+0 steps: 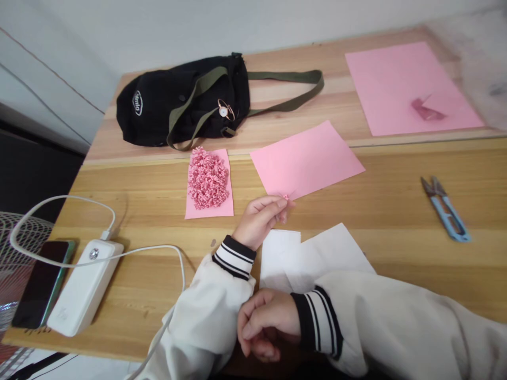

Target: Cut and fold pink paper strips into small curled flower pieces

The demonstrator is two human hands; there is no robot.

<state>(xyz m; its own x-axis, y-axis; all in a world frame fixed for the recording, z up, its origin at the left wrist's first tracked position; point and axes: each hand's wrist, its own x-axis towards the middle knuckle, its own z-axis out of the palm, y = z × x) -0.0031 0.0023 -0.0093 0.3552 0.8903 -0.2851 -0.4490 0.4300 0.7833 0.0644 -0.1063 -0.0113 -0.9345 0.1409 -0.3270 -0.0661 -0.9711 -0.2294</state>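
My left hand point(263, 217) is closed in a pinch on a small pink flower piece point(290, 203), held at the near edge of a pink paper sheet point(309, 158). Its details are too small to make out. Left of that hand, a heap of pink bead-tipped stamens point(208, 179) lies on a small pink card point(198, 212). My right hand point(269, 324) is curled near the front edge of the table, close to my left sleeve; whatever its fingers hold, if anything, is hidden. White paper sheets point(328, 253) lie between the hands and partly under my right sleeve.
Blue-handled snips point(446, 208) lie at the right. A larger pink sheet point(396, 79) at the back right carries a folded, see-through pink piece point(430, 109). Behind is a black bag point(158, 105) with a watch point(224, 111). A cabled white power bank point(85, 287) and phone point(41, 285) sit left.
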